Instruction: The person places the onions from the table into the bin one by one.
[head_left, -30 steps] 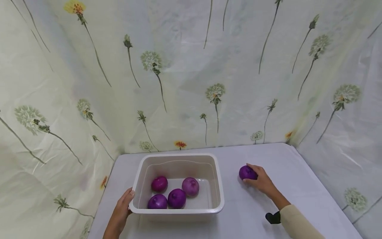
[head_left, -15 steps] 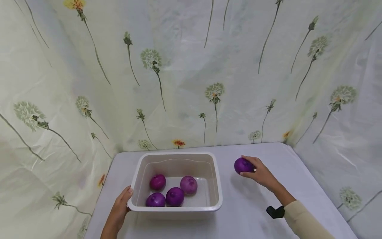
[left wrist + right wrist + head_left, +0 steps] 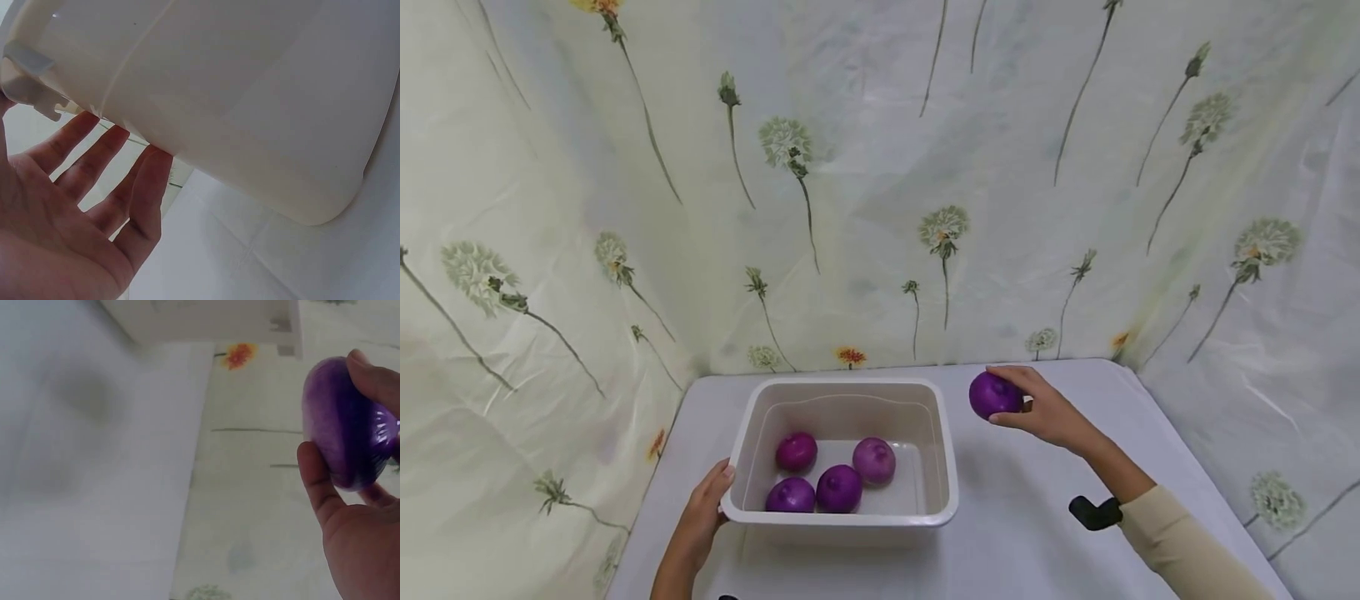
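Note:
A purple onion (image 3: 995, 396) is held up over the table by my right hand (image 3: 1052, 410), which pinches it between thumb and fingers. The right wrist view shows the same onion (image 3: 347, 425) from the side, glossy, with fingers on opposite sides. My left hand (image 3: 700, 512) holds the left rim of a cream plastic tub (image 3: 842, 519). Its fingertips press the outer wall in the left wrist view. Inside the tub lie several onions: a magenta one (image 3: 796, 452), a paler one (image 3: 874, 462) and two deep purple ones, including a front-middle onion (image 3: 839, 489).
The tub stands on a table with a white cloth (image 3: 1000, 533), left of the right hand. Flower-printed sheeting (image 3: 865, 208) rises behind the table and along both sides. A black strap end (image 3: 1095, 513) sticks out at the right sleeve (image 3: 1187, 542).
My right hand has lifted the onion off the table and carried it up and left, closer to the tub. The left hand stays at the tub's rim.

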